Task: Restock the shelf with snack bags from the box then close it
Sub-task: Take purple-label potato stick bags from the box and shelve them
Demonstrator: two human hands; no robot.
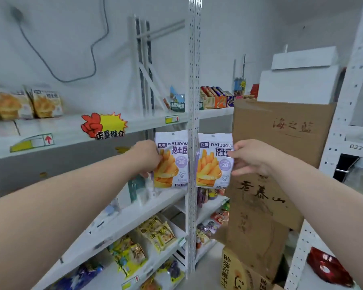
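Snack bags (172,162), one pinched in our left hand (147,156), one in our right hand (252,156), flank the upright (192,91), which we judge may snag them at the shelf (138,210) front edge.

A small shop: white shelves (71,127) with snack bags (158,231), price tags (33,142), a red-and-yellow sticker (103,125), cardboard boxes (281,139).

A grey cable (93,57) droops along the white wall (61,28).

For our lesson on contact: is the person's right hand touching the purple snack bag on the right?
Touching. The head view shows the right hand pinching the purple snack bag, its fingers overlapping the bag's right edge.
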